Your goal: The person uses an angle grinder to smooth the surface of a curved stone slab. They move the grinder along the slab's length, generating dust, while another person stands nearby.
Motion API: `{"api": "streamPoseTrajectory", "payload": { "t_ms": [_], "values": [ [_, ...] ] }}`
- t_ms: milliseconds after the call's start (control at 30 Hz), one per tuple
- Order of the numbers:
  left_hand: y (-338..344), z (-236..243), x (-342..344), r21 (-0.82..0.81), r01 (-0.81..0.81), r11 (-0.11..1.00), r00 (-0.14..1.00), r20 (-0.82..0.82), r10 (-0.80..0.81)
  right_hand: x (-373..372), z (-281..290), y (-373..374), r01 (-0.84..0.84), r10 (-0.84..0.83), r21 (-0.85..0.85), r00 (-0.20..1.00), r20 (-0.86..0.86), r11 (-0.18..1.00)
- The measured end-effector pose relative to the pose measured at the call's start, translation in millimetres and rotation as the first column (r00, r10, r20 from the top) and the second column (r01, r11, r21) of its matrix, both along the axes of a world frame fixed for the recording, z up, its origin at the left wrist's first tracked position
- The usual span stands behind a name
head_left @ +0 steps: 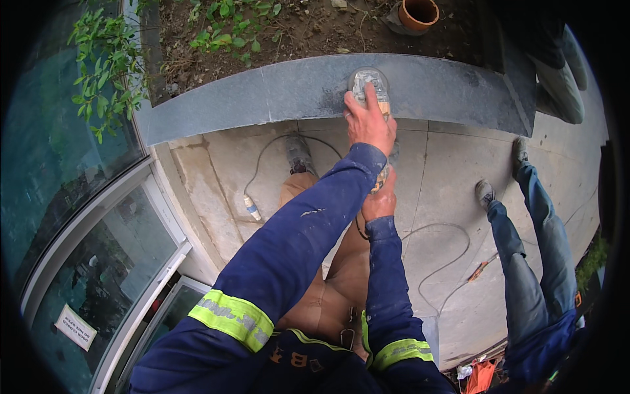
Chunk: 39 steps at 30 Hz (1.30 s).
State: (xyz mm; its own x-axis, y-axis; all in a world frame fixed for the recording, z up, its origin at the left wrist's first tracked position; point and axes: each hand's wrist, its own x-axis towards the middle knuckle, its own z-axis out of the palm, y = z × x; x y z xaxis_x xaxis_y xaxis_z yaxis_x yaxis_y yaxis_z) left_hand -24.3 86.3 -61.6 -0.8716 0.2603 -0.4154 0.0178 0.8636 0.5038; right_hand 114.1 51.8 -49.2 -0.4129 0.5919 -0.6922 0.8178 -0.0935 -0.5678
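1 terracotta pot amid soil; 1 white sign on glass.

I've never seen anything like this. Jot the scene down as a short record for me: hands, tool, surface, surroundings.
Left hand: over the front of a dusty, round-headed handheld power tool
Right hand: at the tool's rear, nearer the body
Work surface: long grey stone ledge, under the tool's head
Beyond ledge: brown soil, round orange-brown clay pot
Ground: pale paving, blue-and-white cylindrical connector
Nearby: person in blue jeans, at right
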Motion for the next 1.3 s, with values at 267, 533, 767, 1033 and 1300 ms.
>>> {"api": "streamPoseTrajectory", "payload": {
  "t_ms": [267, 533, 767, 1033, 1300],
  "values": [
    [-18, 1, 11, -0.027, -0.017, 0.999, 1.0, 0.002, 0.017, 17, -3, -15, -0.026, 0.031, 0.055, 0.994, -0.107, 0.998],
    [-15, -1, -2, -0.014, -0.014, 1.0, 1.0, -0.019, 0.014, 4, -8, -13, -0.034, 0.038, 0.07, 0.998, -0.058, 0.997],
    [-32, 1, 10, -0.045, -0.021, 0.999, 1.0, 0.013, 0.021, 16, -2, -29, -0.039, 0.044, 0.054, 0.993, -0.105, 0.998],
    [-26, -5, -11, -0.006, 0.017, 1.0, 0.999, -0.031, -0.017, -4, -11, -27, -0.004, 0.007, 0.031, 0.995, -0.102, 1.0],
    [-44, -1, 3, -0.038, 0.007, 0.999, 1.0, -0.002, -0.007, 10, -5, -45, 0.009, -0.008, 0.011, 0.995, -0.102, 1.0]
  ]
}}
